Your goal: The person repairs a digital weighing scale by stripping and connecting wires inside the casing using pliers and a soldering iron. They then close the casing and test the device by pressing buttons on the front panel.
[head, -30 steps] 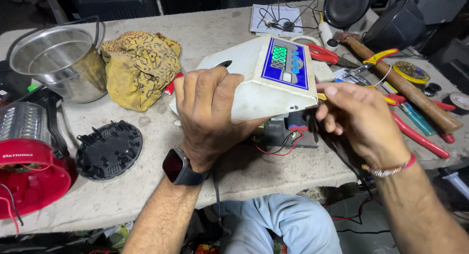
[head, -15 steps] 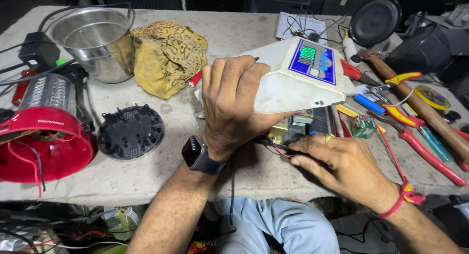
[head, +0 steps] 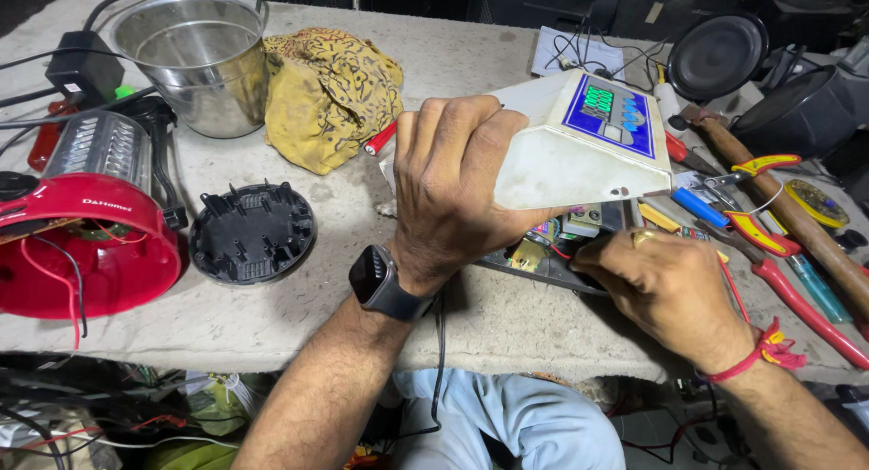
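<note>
Since earlier frame, right hand (head: pixel 670 289) tucked further under scale housing (head: pixel 579 153), fingers curled, contents hidden. Left hand (head: pixel 448 176) clamped over housing, tilted above circuit board (head: pixel 552 253). Light, rigid plastic; best gripped at edges.

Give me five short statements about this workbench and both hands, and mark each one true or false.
1. The left hand grips the white plastic housing with a blue display panel, lifted at one side. True.
2. The right hand rests on the shiny steel bucket. False: it reaches under the raised housing, at the exposed electronics.
3. The yellow patterned cloth lies beside the bucket. True.
4. The round black plastic disc sits on top of the cloth. False: it lies on the bench, next to the red lamp base.
5. The left wrist wears a dark watch. True.
</note>
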